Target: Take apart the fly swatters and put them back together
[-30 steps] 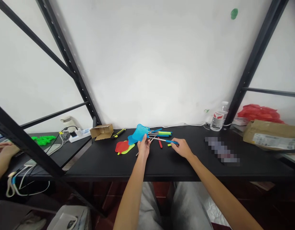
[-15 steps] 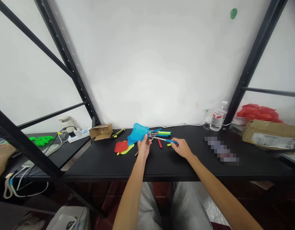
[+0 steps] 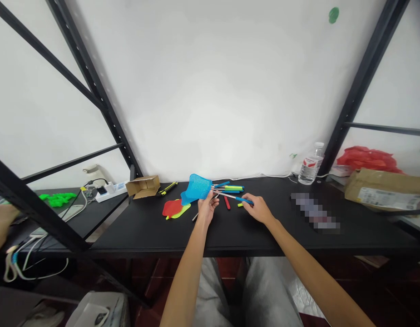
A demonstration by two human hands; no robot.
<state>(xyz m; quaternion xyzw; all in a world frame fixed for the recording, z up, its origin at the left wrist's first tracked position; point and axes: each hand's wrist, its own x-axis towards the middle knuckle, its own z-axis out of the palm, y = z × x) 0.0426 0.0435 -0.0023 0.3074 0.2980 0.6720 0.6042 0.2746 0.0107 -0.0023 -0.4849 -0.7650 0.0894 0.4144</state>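
Left hand (image 3: 206,210) holding blue swatter (image 3: 200,185), right hand (image 3: 259,209) gripping its handle (image 3: 244,200)

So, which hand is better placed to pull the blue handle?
Probably the right hand: it holds the blue handle, while the left hand is at the other end, by the blue mesh head.

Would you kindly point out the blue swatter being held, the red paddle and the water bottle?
Blue swatter (image 3: 199,186): head view, on its mesh paddle.
Red paddle (image 3: 171,209): head view, on its flat face.
Water bottle (image 3: 310,163): head view, on its label.
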